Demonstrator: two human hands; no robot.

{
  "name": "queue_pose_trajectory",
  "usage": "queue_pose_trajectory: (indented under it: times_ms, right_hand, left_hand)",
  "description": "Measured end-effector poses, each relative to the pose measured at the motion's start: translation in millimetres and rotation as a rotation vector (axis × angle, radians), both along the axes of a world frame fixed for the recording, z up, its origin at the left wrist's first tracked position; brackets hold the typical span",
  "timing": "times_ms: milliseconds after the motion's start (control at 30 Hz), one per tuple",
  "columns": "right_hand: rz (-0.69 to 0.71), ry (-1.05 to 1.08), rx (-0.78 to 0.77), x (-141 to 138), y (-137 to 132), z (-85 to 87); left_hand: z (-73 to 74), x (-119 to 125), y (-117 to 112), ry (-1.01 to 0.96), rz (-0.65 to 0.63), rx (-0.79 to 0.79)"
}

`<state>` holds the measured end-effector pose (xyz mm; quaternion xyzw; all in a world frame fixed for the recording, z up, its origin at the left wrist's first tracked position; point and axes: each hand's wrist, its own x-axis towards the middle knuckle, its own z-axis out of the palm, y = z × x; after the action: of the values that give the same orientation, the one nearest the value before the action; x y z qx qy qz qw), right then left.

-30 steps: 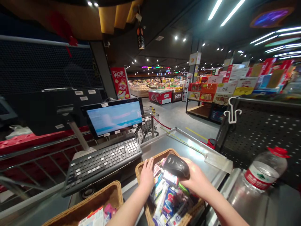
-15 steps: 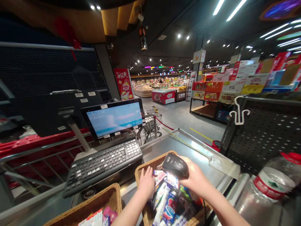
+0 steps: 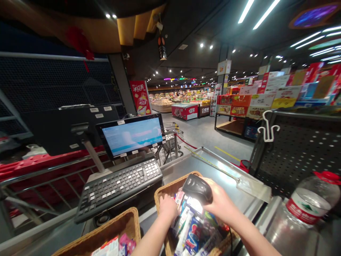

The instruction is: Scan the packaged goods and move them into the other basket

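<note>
My right hand (image 3: 220, 197) is wrapped round a black handheld barcode scanner (image 3: 197, 187), its head over a woven basket (image 3: 159, 193). A bright light falls on the packets under the scanner. Inside the basket lie several small packs, among them a blue carton (image 3: 194, 235) and long white boxes (image 3: 183, 229). My left hand (image 3: 168, 207) reaches in at the left rim. Its fingers are curled against a small white-and-red box (image 3: 179, 197), which seems gripped; the fingertips are partly hidden.
Left of this basket stands a second woven basket (image 3: 134, 217) with a few packets. Behind are a keyboard (image 3: 122, 183) and a lit monitor (image 3: 134, 135). A large clear bottle (image 3: 306, 206) with a red cap stands at the right on the metal counter (image 3: 183, 160).
My left hand's fingers, spread over the packets before, have curled in, and the white-and-red box shows tilted up beside them. The scanner has barely moved.
</note>
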<state>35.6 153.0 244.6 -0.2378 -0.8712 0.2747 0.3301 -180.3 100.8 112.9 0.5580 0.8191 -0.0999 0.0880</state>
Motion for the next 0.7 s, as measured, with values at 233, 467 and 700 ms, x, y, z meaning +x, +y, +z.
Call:
queue_pose_trajectory:
  times_ms: [233, 467, 700]
  right_hand:
    - [-0.033, -0.001, -0.025, 5.7, -5.2, 0.0]
    - [-0.084, 0.03, -0.016, 4.6, -3.4, 1.7]
    - [-0.096, 0.03, 0.025, -3.9, -5.2, 9.7]
  left_hand:
    - [9.9, 8.3, -5.2, 0.028, -0.025, 0.138]
    - [44.5, -5.5, -23.8, 0.02, -0.227, 0.461]
    - [86.2, -27.3, -52.9, 0.087, -0.361, 0.663]
